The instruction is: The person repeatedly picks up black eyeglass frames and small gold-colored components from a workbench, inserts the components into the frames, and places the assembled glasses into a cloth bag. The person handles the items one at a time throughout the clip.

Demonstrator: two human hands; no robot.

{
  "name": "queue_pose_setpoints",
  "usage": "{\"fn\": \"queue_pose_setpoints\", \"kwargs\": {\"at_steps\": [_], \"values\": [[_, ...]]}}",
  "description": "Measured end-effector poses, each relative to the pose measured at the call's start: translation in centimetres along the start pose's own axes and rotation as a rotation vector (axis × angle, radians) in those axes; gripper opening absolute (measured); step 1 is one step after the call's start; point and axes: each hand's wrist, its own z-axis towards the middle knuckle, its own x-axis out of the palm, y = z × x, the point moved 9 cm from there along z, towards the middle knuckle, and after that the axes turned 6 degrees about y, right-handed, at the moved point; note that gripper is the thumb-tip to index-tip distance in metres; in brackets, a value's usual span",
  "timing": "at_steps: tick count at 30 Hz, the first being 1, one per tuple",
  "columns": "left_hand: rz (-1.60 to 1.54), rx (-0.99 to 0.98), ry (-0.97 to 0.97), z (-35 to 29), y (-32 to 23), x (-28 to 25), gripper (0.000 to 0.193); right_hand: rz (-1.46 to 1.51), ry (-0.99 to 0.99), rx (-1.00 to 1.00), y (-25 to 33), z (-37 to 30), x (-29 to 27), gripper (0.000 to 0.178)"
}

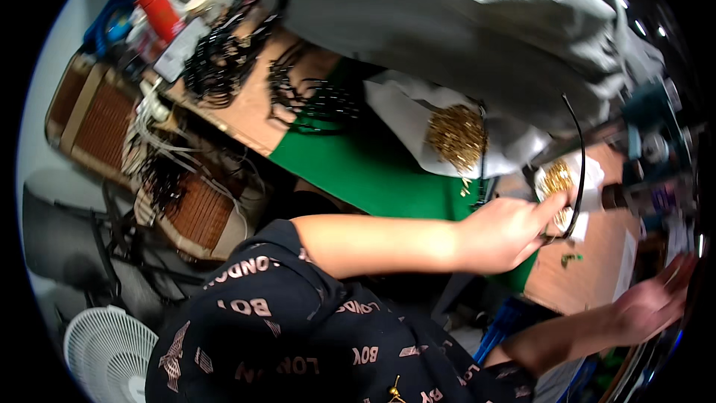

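My left hand (501, 237) reaches across the work table, its thumb and fingers pinched on a thin black cord (581, 172). The cord arches up and away from the fingers. Just beyond the fingertips, small gold-coloured metal pieces (556, 177) lie on white wrapping. A larger heap of such gold pieces (456, 136) rests on a whitish sheet (399, 108). At the right side, my right hand (650, 304) is stretched out beside the table edge. It is blurred, and whether it holds anything cannot be made out.
Bundles of black cords (317, 101) lie on the table's far left and on the green mat (350, 179). Grey cloth (447, 22) drapes over the back. A machine (652, 145) stands at the right. Chairs (205, 220) and a white fan (110, 354) are at the left.
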Motion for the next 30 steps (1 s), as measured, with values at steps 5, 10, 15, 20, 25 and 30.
{"fn": "queue_pose_setpoints", "kwargs": {"at_steps": [5, 10, 15, 20, 25, 30], "values": [[0.283, -0.352, -0.037, -11.2, 2.0, -8.2, 0.027, -0.366, 0.288, 0.304, -4.5, -10.8, 4.2, 0.023], [-0.072, -0.806, -0.042, -17.0, 5.7, -13.7, 0.013, -0.069, 0.229, 0.490, -6.3, -13.7, 7.7, 0.024], [0.470, -0.813, 0.176, -14.8, 10.1, -20.4, 0.025, 0.017, 0.297, 0.465, -5.5, -13.9, 8.2, 0.026], [1.037, -0.543, -0.207, -14.2, 8.9, -23.9, 0.029, -0.034, 0.328, 0.505, -4.7, -15.2, 9.4, 0.020], [0.797, -0.520, -0.104, -16.0, 9.3, -23.3, 0.027, 0.006, 0.490, 0.568, -3.8, -16.6, 16.4, 0.011], [0.945, -0.403, -0.198, -16.3, 7.1, -24.6, 0.047, 0.132, 0.706, 0.616, -3.1, -17.6, 22.8, 0.013]]}}
